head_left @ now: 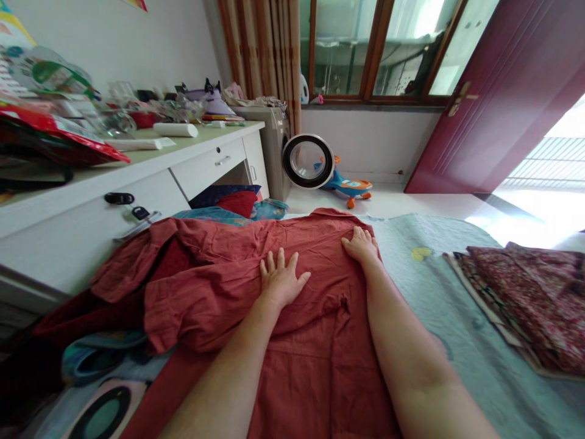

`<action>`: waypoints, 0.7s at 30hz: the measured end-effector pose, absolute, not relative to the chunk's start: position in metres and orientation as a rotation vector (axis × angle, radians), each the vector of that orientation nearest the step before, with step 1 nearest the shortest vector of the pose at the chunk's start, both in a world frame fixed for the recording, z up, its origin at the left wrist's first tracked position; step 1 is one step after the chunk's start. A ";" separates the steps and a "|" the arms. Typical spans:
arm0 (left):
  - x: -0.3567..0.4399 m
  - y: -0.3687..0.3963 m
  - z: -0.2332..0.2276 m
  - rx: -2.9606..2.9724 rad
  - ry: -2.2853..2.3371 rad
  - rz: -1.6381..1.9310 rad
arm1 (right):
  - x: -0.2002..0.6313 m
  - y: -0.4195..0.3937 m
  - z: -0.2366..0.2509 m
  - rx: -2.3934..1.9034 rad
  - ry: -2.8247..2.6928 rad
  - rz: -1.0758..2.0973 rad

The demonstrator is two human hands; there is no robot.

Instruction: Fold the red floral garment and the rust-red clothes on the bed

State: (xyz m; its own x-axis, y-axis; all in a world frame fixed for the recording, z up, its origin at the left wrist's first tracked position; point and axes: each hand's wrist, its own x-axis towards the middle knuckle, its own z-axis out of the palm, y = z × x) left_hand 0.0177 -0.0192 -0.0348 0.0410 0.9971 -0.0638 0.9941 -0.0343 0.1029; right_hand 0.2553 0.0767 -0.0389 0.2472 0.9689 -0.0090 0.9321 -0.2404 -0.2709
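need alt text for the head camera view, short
Both hands press flat on a rust-red shirt spread on a bed: left hand mid-shirt, right hand near its far edge. A white desk stands left; folded floral cloth lies right.

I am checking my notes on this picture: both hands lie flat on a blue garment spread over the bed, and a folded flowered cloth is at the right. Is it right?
Not quite: the garment is rust red, not blue. The head view shows the left hand and the right hand both flat on it, spread over the bed, and the folded flowered cloth lies at the right, as you wrote.
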 end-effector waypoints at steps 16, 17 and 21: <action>0.012 -0.020 -0.034 2.145 2.113 0.028 | 0.260 0.080 -0.043 -2.199 -1.830 0.212; 0.012 -0.020 -0.034 2.144 2.115 0.026 | 0.259 0.080 -0.042 -2.229 -1.818 0.228; 0.012 -0.021 -0.034 2.147 2.116 0.031 | 0.256 0.080 -0.039 -2.328 -1.770 0.278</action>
